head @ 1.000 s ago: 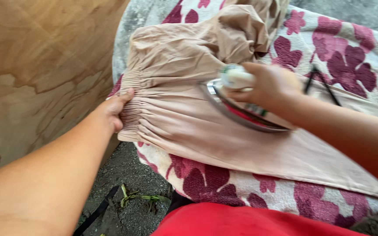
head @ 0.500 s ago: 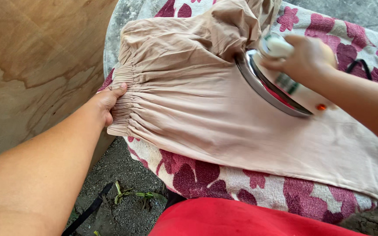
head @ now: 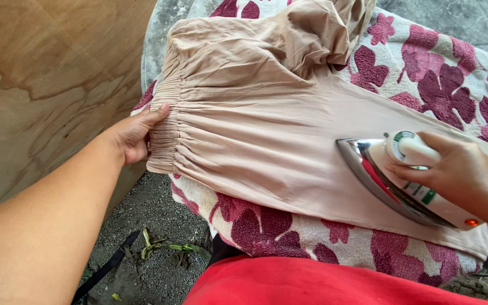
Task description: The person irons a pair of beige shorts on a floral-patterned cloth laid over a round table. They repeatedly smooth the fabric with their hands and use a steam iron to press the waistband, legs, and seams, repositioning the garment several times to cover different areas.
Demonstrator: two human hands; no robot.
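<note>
Left hand pinches the gathered waistband edge of the beige trousers, at the near-left rim of the flowered towel. Right hand clenches the iron, flat on the trouser leg near its lower hem, smooth cloth lying between both hands.

Even daylight, sharp focus.
Soft shadows only; bright glare on the iron's chrome soleplate; slight wide-angle stretch at frame edges.

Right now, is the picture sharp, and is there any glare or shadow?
Head view: soft, even daylight, no hard shadows; the iron shows bright glare on its shiny soleplate; the beige garment is sharp; the right hand looks slightly soft.
</note>
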